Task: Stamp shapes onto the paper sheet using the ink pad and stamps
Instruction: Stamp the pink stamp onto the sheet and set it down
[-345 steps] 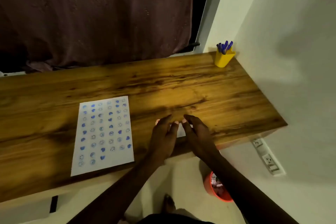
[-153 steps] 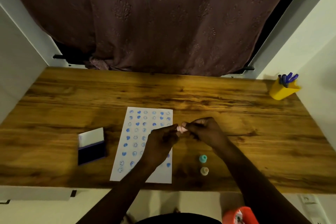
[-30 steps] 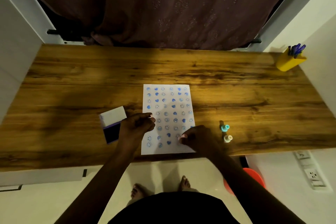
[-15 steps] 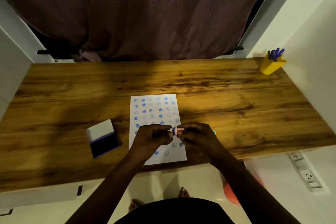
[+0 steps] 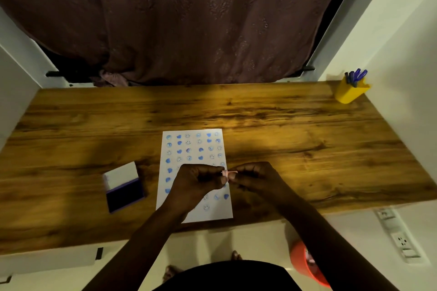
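Both hands meet over the lower half of the white paper sheet (image 5: 196, 149), above the wooden table (image 5: 283, 125). Left hand (image 5: 198, 183) and right hand (image 5: 256, 178) each pinch an end of one small pink stamp (image 5: 225, 173); fingers of both are closed on it, tips nearly touching. Whether a cap is coming off or going on, cannot tell.

Stamp's long axis lies roughly level, left to right, running from one hand's fingertips to the other's. Its printing face is hidden. It is held clear of the sheet, not pressed down.

Key relation for the next move: the dark blue ink pad with its white lid folded open (image 5: 124, 186) sits on the table to the left of the sheet, well apart from the stamp, on the left hand's side. Left hand is nearer the pad. Judgement: the stamp must turn from level to upright, face down, before it meets either pad or paper.

Sheet is already thick with blue prints in rows, hearts and smiley faces; free space shows only near the bottom edge, just below the hands.

Yellow plastic pen cup holding blue pens (image 5: 351, 90) stands at the far right corner, out of play.

Writing, brands, labels: none legible anywhere; nothing readable on pad lid or stamp.
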